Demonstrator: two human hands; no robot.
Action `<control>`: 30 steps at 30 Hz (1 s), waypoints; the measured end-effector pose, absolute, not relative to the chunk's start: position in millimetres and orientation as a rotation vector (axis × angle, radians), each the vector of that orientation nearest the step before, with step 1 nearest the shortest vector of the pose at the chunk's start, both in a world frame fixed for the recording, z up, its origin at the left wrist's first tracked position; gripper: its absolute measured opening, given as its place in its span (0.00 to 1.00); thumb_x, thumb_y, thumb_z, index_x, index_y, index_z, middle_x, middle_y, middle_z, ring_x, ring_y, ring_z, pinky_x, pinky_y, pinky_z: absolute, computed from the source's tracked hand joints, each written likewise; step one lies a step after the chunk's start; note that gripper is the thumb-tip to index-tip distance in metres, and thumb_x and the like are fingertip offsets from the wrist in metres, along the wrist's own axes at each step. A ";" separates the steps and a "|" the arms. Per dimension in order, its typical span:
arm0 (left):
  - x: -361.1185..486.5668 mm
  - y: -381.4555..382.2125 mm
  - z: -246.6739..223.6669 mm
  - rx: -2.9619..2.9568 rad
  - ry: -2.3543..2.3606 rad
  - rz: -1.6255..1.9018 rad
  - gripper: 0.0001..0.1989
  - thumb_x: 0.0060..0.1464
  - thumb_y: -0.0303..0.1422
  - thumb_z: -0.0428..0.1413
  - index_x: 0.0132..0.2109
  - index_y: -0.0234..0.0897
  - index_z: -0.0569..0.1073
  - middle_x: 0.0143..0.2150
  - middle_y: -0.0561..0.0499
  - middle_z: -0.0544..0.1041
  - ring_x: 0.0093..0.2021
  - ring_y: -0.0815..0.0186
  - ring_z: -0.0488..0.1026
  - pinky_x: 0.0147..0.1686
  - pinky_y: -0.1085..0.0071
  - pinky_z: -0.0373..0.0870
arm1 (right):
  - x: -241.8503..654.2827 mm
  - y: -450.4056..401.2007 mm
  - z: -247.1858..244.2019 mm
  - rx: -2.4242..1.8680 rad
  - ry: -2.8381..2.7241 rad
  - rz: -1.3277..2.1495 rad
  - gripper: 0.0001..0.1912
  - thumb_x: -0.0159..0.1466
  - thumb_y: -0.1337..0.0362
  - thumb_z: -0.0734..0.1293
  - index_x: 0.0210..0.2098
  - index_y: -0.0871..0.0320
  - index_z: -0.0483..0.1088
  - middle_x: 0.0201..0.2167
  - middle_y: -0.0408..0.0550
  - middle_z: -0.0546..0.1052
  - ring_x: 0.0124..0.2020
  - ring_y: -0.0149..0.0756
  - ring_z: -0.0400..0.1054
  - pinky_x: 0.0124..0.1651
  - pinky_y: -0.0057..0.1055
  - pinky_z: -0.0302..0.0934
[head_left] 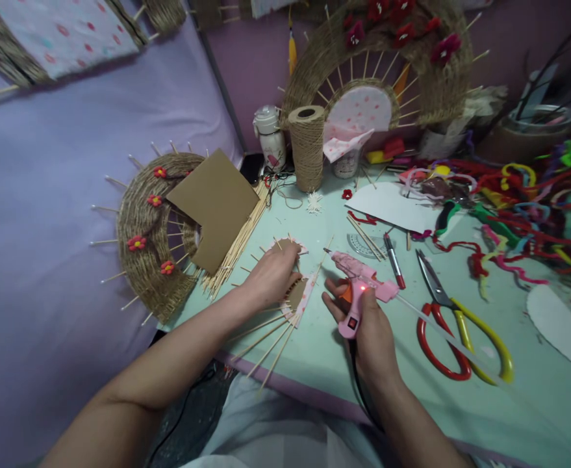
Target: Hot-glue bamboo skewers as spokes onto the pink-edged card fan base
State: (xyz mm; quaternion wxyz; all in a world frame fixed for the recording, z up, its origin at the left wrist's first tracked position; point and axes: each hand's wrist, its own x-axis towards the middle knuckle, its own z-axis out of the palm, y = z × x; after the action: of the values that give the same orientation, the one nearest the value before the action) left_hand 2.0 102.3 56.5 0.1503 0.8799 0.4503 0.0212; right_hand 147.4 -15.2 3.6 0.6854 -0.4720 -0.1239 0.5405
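Observation:
My left hand (273, 273) lies over a small cardboard half-disc (295, 296) edged with white, red-spotted cloth, fingers curled down onto it. Thin wooden sticks (266, 328) fan out from the piece toward the table's front edge and to the left; its middle is hidden under the hand. In my right hand (370, 331) is a pink hot glue gun (356, 286), its nozzle pointing left toward the half-disc but apart from it. A red light glows on the gun, and a long clear glue stick (441, 328) sticks out of its back.
Large scissors (441, 292) lie open on the right, near a marker (393, 260) and a clear protractor (363, 245). Twine (307, 149) stands behind. Left are a twine-wrapped fan (141, 214), brown cardboard (221, 201) and a stick bundle (217, 279). Colourful pipe cleaners (514, 221) heap far right.

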 end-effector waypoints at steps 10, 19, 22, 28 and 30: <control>6.5 104.1 60.4 2.507 1.355 -0.041 0.20 0.56 0.28 0.55 0.55 0.38 0.63 0.48 0.41 0.77 0.49 0.53 0.76 0.47 0.60 0.71 | 146.1 -17.1 2.8 -1.048 -0.266 1.215 0.25 0.60 0.40 0.68 0.33 0.58 0.76 0.45 0.49 0.80 0.57 0.46 0.71 0.55 0.38 0.70; 9.9 103.5 62.7 2.513 1.376 -0.070 0.21 0.55 0.27 0.56 0.55 0.37 0.62 0.48 0.41 0.78 0.50 0.53 0.75 0.46 0.62 0.71 | 146.4 -17.1 4.4 -1.061 -0.265 1.222 0.26 0.58 0.39 0.69 0.32 0.57 0.77 0.46 0.50 0.80 0.57 0.47 0.71 0.53 0.35 0.71; 10.1 103.2 63.0 2.517 1.383 -0.086 0.21 0.55 0.27 0.56 0.56 0.37 0.62 0.48 0.40 0.78 0.50 0.52 0.75 0.45 0.62 0.71 | 146.4 -17.0 3.6 -1.060 -0.257 1.222 0.26 0.59 0.39 0.69 0.32 0.58 0.77 0.45 0.50 0.80 0.58 0.47 0.70 0.53 0.35 0.71; 10.0 103.7 62.2 2.519 1.382 -0.094 0.20 0.56 0.27 0.55 0.56 0.37 0.62 0.48 0.40 0.78 0.50 0.52 0.75 0.45 0.62 0.70 | 146.7 -17.2 3.1 -1.062 -0.250 1.234 0.26 0.59 0.39 0.69 0.32 0.58 0.77 0.44 0.50 0.81 0.57 0.46 0.71 0.53 0.35 0.71; 10.5 103.7 62.8 2.513 1.387 -0.096 0.20 0.56 0.27 0.55 0.55 0.36 0.62 0.48 0.40 0.78 0.49 0.53 0.75 0.45 0.62 0.70 | 146.6 -17.2 3.8 -1.062 -0.254 1.231 0.26 0.59 0.39 0.69 0.33 0.58 0.77 0.45 0.50 0.80 0.57 0.46 0.71 0.53 0.35 0.71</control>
State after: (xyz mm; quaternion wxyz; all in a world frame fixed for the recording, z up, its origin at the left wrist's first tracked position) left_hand 10.5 103.7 62.8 0.1346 0.8670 0.4786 -0.0332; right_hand 146.6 -17.2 3.8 0.6803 -0.4731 -0.1132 0.5482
